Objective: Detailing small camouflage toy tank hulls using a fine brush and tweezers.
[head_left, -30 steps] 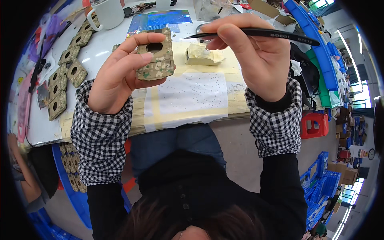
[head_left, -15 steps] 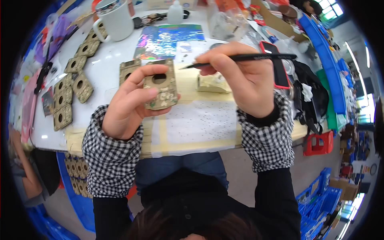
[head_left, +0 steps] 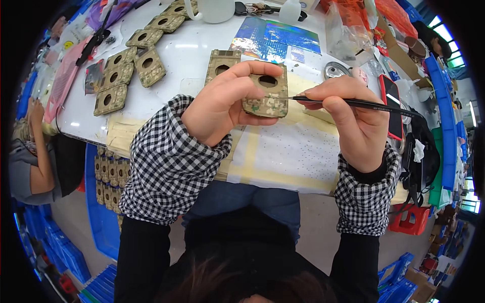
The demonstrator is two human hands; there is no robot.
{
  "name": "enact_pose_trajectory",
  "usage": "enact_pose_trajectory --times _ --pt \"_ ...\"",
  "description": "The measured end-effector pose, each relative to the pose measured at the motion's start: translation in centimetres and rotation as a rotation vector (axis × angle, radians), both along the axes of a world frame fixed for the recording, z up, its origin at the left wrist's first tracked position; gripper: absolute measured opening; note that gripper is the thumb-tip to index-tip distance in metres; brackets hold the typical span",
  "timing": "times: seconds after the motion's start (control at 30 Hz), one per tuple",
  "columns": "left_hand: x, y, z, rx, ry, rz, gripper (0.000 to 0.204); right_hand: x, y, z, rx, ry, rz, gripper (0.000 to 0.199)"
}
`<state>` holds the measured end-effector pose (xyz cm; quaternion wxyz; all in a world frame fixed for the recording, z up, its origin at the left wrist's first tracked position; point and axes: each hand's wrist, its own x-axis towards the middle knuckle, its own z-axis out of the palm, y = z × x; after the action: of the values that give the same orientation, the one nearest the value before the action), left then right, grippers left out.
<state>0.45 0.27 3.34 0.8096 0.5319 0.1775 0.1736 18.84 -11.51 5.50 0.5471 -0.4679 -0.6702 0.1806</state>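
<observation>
My left hand (head_left: 217, 108) grips a camouflage-patterned rectangular case (head_left: 265, 103) with a round dark hole near its top. The thumb lies across its face and fingers wrap round the far and near edges. In my right hand (head_left: 358, 121) are slim black pointed tweezers (head_left: 374, 104), pinched between thumb and forefinger. Their fine tip meets or hovers just over the lower half of the case, by my left thumb; contact is too small to tell. Just behind my left hand, a similar case (head_left: 221, 61) lies on the table, partly covered.
More camouflage cases (head_left: 118, 68) lie in a chain at the left. Below my hands is white paper (head_left: 283, 156) with tiny dark specks. A shiny sheet (head_left: 257, 38), white mug (head_left: 217, 11) and red-edged phone (head_left: 391, 103) lie beyond. A blue crate (head_left: 101, 222) stands below; another person's arm (head_left: 43, 156) shows left.
The tweezers' tip has come from beside the case to its lower face. My right hand is lower and closer to my left. The whole view has shifted, with the table further right.
</observation>
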Motion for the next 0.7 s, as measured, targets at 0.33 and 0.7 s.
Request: enact_pose_trajectory --times 0.33,0.7 --pt "0.18 -0.02 -0.06 0.030 0.026 0.018 0.046 -0.36 0.39 -0.40 -0.019 -0.031 0.003 0.009" --pt "0.23 -0.20 0.13 0.062 0.046 0.041 0.044 -0.47 0.66 -0.45 0.000 -0.084 -0.004 0.010"
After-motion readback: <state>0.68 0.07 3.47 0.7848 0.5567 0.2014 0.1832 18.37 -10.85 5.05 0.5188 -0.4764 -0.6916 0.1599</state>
